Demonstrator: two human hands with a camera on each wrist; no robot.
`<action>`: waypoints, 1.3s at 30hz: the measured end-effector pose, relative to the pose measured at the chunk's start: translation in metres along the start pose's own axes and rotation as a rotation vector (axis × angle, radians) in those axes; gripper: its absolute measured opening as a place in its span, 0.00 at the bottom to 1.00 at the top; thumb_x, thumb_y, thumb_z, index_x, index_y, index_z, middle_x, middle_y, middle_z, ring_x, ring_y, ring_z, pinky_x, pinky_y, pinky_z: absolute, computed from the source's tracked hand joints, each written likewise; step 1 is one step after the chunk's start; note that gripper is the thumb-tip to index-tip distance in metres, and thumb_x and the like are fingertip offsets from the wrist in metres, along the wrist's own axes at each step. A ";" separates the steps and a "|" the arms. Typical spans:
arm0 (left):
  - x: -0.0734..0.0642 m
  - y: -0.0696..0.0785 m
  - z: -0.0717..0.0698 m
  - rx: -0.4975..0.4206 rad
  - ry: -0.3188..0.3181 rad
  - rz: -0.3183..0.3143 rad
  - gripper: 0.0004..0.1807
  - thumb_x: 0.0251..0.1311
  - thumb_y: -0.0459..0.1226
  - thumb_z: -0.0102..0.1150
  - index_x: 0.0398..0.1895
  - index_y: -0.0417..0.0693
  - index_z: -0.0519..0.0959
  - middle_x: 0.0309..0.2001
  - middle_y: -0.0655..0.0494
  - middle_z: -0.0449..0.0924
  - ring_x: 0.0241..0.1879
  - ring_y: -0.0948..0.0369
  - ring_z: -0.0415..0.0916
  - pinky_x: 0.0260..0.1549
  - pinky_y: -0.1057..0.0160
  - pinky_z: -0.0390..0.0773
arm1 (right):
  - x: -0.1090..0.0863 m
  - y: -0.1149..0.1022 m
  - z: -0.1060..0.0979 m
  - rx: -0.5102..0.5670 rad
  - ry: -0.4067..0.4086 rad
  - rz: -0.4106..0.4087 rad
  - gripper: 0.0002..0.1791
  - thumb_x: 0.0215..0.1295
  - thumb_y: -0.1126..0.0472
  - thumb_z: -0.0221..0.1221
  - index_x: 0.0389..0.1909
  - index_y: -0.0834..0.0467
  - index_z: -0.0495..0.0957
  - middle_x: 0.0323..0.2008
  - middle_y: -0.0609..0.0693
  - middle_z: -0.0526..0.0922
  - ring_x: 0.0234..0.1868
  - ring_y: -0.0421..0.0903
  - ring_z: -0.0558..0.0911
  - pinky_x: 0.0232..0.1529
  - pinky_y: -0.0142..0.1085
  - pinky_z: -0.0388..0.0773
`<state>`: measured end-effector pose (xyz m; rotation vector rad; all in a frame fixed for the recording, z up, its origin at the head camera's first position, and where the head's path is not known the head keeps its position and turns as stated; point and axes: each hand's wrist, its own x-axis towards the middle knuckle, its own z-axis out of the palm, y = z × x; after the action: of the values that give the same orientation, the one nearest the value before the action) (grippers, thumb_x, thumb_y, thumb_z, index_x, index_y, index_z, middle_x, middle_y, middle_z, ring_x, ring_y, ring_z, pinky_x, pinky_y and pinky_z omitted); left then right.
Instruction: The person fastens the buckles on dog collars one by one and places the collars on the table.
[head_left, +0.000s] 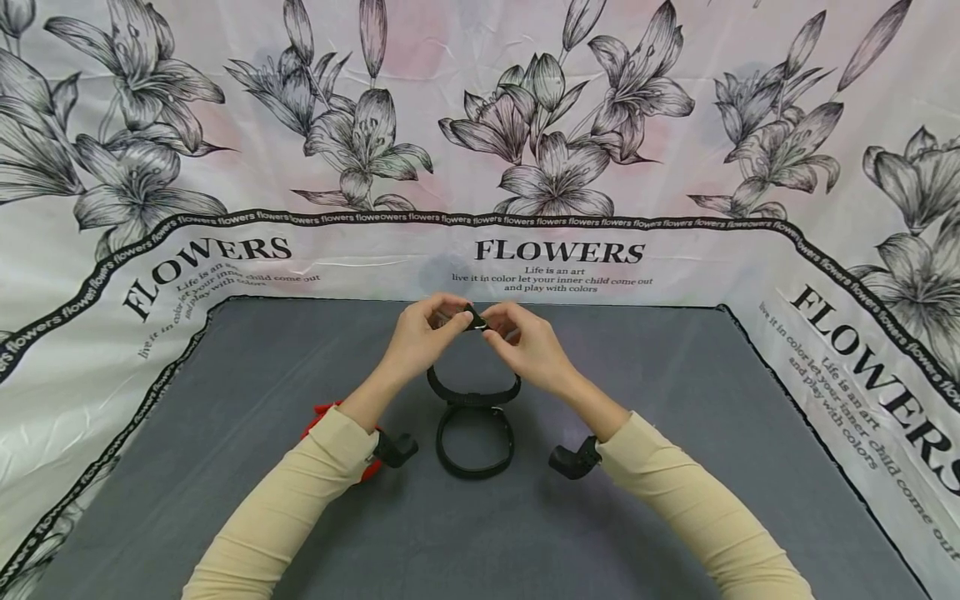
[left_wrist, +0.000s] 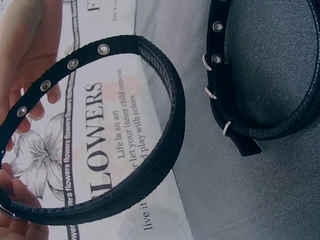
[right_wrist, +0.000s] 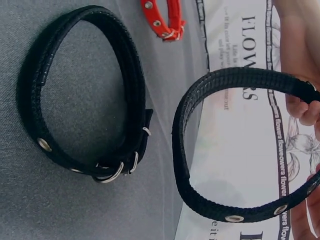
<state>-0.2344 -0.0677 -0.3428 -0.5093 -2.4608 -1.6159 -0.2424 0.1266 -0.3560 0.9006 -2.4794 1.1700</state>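
Observation:
My left hand (head_left: pixel 426 333) and right hand (head_left: pixel 534 342) are raised close together near the table's far edge. Between them they hold a black collar (head_left: pixel 472 399), a strap with metal eyelets, bent into a loop hanging below the fingers. Left thumb and fingers pinch one end; the right fingertips pinch the strap beside a bit of metal. Exact contact at the ends is partly hidden. A second black collar (head_left: pixel 476 476) stands as a closed ring on the table just nearer; the left wrist view shows its metal loops and buckled strap (left_wrist: pixel 220 95).
A red collar (head_left: pixel 318 414) with eyelets lies on the grey tabletop (head_left: pixel 247 400), mostly covered by my left forearm. A flower-printed cloth (head_left: pixel 420 254) rises behind the table and along its sides. Each wrist carries a black camera mount (head_left: pixel 575 460).

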 end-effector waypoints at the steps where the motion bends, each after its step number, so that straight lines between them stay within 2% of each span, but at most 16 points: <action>1: 0.000 0.000 0.000 -0.011 0.001 0.001 0.16 0.61 0.44 0.56 0.48 0.47 0.78 0.37 0.51 0.79 0.26 0.53 0.73 0.22 0.62 0.71 | 0.000 0.000 0.000 0.001 0.003 -0.003 0.12 0.63 0.61 0.58 0.47 0.56 0.74 0.34 0.48 0.79 0.33 0.40 0.77 0.33 0.33 0.76; 5: 0.000 0.000 -0.002 -0.034 0.003 -0.001 0.16 0.61 0.45 0.57 0.48 0.49 0.78 0.37 0.50 0.78 0.26 0.49 0.74 0.22 0.61 0.72 | 0.001 -0.002 0.001 0.014 0.000 0.007 0.12 0.63 0.61 0.58 0.48 0.57 0.74 0.33 0.48 0.79 0.33 0.39 0.77 0.33 0.33 0.77; 10: 0.000 -0.001 -0.002 -0.028 0.000 -0.005 0.14 0.61 0.44 0.57 0.46 0.49 0.78 0.36 0.51 0.78 0.24 0.55 0.73 0.22 0.62 0.72 | 0.003 -0.005 0.004 0.038 -0.032 0.050 0.13 0.65 0.58 0.55 0.48 0.55 0.73 0.33 0.47 0.79 0.32 0.39 0.77 0.34 0.33 0.76; 14: 0.000 0.000 -0.002 -0.040 -0.020 -0.001 0.13 0.61 0.43 0.56 0.46 0.49 0.78 0.35 0.52 0.78 0.23 0.58 0.74 0.23 0.61 0.75 | 0.004 -0.006 0.004 0.044 -0.027 0.055 0.11 0.66 0.56 0.54 0.46 0.55 0.73 0.31 0.46 0.78 0.30 0.39 0.76 0.34 0.33 0.76; 17: 0.001 0.001 -0.005 -0.105 -0.013 -0.025 0.14 0.62 0.43 0.55 0.47 0.46 0.76 0.37 0.51 0.76 0.25 0.58 0.75 0.26 0.60 0.78 | 0.005 -0.006 0.005 0.047 -0.033 0.046 0.09 0.65 0.57 0.55 0.44 0.55 0.72 0.29 0.46 0.77 0.29 0.39 0.76 0.33 0.33 0.76; 21: 0.000 0.003 -0.010 -0.228 0.017 -0.075 0.14 0.64 0.43 0.52 0.48 0.45 0.73 0.40 0.47 0.74 0.35 0.57 0.77 0.32 0.60 0.80 | 0.004 -0.005 0.008 0.047 -0.053 0.051 0.08 0.65 0.57 0.55 0.42 0.53 0.70 0.29 0.45 0.75 0.29 0.38 0.75 0.33 0.33 0.76; 23: 0.000 0.004 -0.012 -0.258 0.027 -0.076 0.13 0.65 0.43 0.51 0.47 0.45 0.72 0.41 0.43 0.73 0.38 0.56 0.77 0.33 0.59 0.81 | 0.004 -0.005 0.008 0.047 -0.052 0.055 0.08 0.65 0.57 0.55 0.42 0.53 0.70 0.30 0.45 0.75 0.29 0.38 0.75 0.33 0.32 0.76; 28: 0.000 0.004 -0.011 -0.266 0.031 -0.059 0.12 0.66 0.42 0.49 0.47 0.46 0.71 0.40 0.41 0.73 0.35 0.57 0.78 0.34 0.59 0.81 | 0.003 -0.006 0.009 0.055 -0.033 0.062 0.08 0.65 0.57 0.55 0.42 0.54 0.71 0.29 0.45 0.76 0.30 0.38 0.75 0.33 0.33 0.76; 33: -0.001 0.002 -0.010 -0.257 0.021 -0.046 0.12 0.66 0.42 0.50 0.47 0.45 0.72 0.37 0.45 0.74 0.32 0.58 0.78 0.33 0.59 0.80 | 0.000 -0.006 0.009 0.061 -0.034 0.089 0.09 0.65 0.56 0.55 0.44 0.53 0.72 0.32 0.45 0.77 0.32 0.38 0.76 0.34 0.33 0.76; 39: -0.011 0.027 -0.007 -0.221 -0.026 -0.051 0.12 0.66 0.36 0.49 0.48 0.38 0.71 0.38 0.42 0.74 0.37 0.50 0.78 0.36 0.56 0.79 | -0.002 -0.004 0.008 0.057 0.012 0.084 0.11 0.67 0.57 0.53 0.48 0.55 0.73 0.42 0.48 0.78 0.39 0.40 0.77 0.36 0.34 0.77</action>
<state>-0.2144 -0.0669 -0.3203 -0.5030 -2.3435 -1.9256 -0.2385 0.1197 -0.3592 0.8085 -2.5076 1.2751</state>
